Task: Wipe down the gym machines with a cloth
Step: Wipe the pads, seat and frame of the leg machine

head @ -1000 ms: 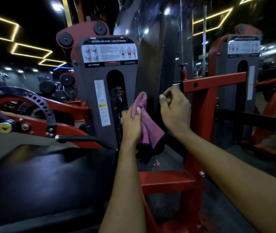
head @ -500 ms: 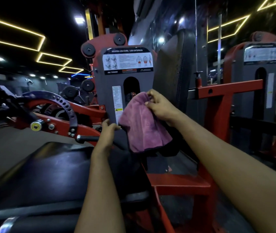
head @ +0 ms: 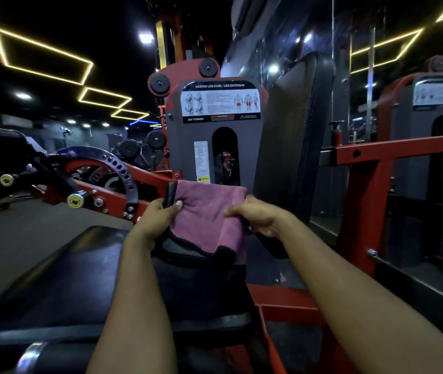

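Cloth (head: 206, 221) newly stretched out above seat pad (head: 61, 279) far end: left edge pinched by left grip (head: 158, 215), right edge by right grip (head: 262, 215). Likely readied for wiping.

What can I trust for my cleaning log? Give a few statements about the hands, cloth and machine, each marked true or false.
1. The left hand and right hand both hold the purple cloth. True.
2. The purple cloth lies on the floor. False: it is held up, spread between the two hands.
3. The placard reads "Seated Leg Curl / Leg Extension". True.
4. The machine's frame is blue. False: it is red.
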